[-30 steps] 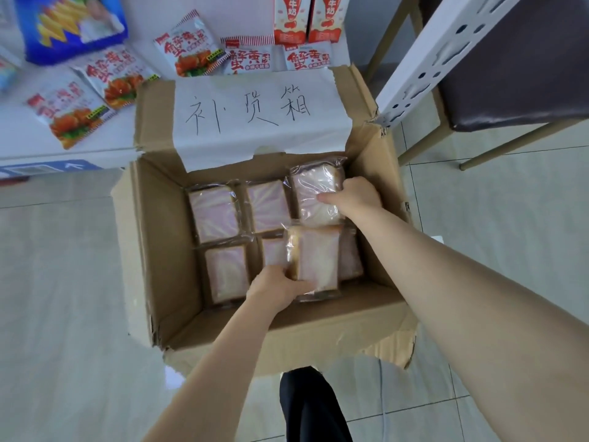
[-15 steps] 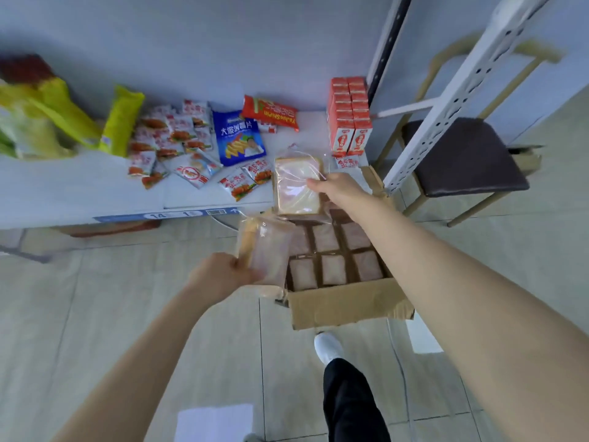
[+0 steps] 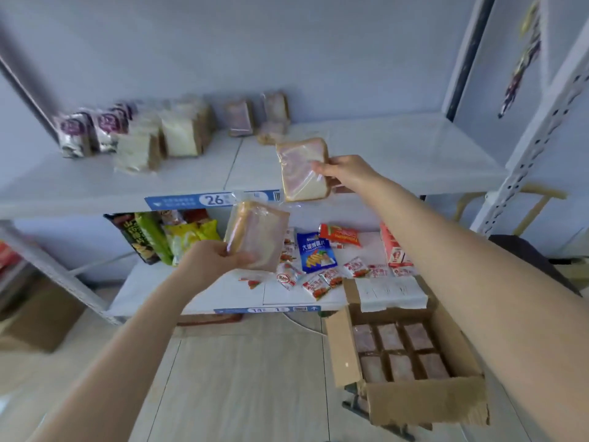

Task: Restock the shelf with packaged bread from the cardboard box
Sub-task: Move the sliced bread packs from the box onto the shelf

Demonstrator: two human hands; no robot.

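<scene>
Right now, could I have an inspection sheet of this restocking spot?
Surface: upper shelf, white, bread stacked at its back left.
Job's things: open box on the floor, six packs showing; left pack, right pack in hand.
Clutter: snacks on the lower shelf.
Hands: left hand grips left pack; right hand holds right pack over the shelf edge.
Cables: perhaps a pale cord on the floor.
Surroundings: chair, right; tiled floor.

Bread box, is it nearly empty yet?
Not yet. A few bread packs already sit at the back of the upper shelf. The left hand holds one pack, the right hand another pack. Six boxed packs show in the cardboard box.
</scene>
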